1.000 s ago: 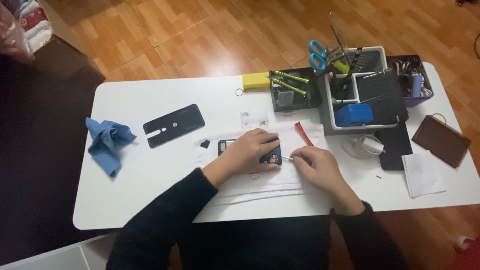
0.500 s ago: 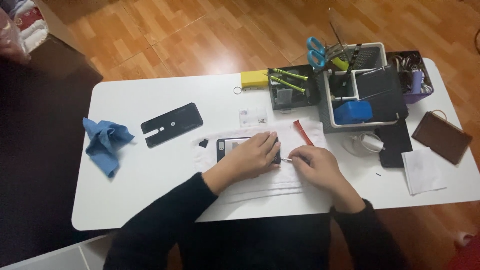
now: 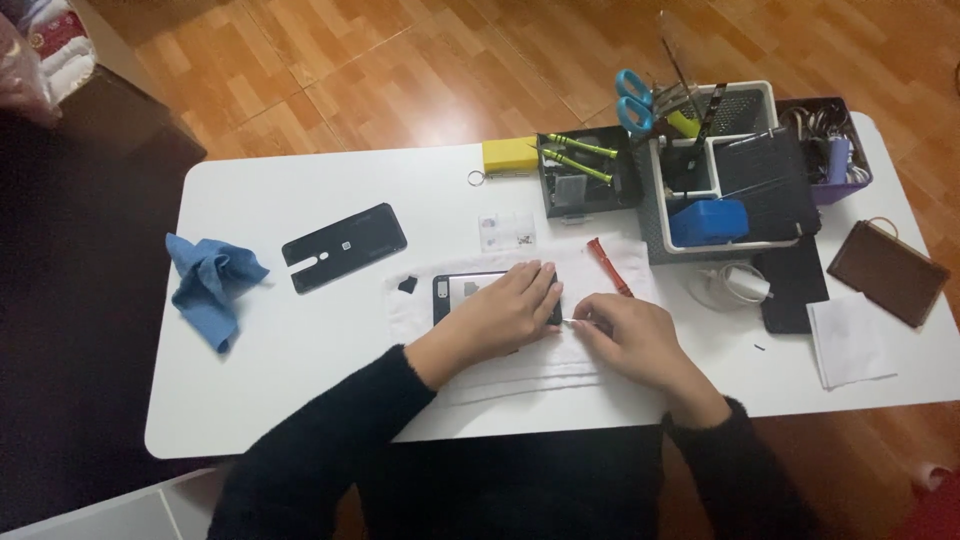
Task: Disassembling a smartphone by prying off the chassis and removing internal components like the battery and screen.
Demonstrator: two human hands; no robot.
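An opened black phone [image 3: 462, 293] lies on a white cloth [image 3: 520, 360] in the middle of the white table [image 3: 330, 340]. My left hand [image 3: 505, 312] lies flat over the phone's right half and presses it down. My right hand [image 3: 632, 335] is just to its right, pinching a thin metal tool [image 3: 573, 321] whose tip points at the phone's right edge. The phone's black back cover [image 3: 343, 247] rests apart, to the left. A red pry tool [image 3: 608, 267] lies on the cloth above my right hand.
A crumpled blue cloth [image 3: 212, 277] lies at the left. At the back stand a yellow block [image 3: 509, 155], a black tray with green screwdrivers [image 3: 583, 170], a grey organizer [image 3: 722, 180] with blue scissors [image 3: 635, 98], and a purple box [image 3: 838, 150]. A brown wallet [image 3: 887, 272] and white paper [image 3: 850, 340] lie right.
My hands stay on the phone; the left hand has shifted slightly over it. The view has moved a little, otherwise nothing on the table has moved.
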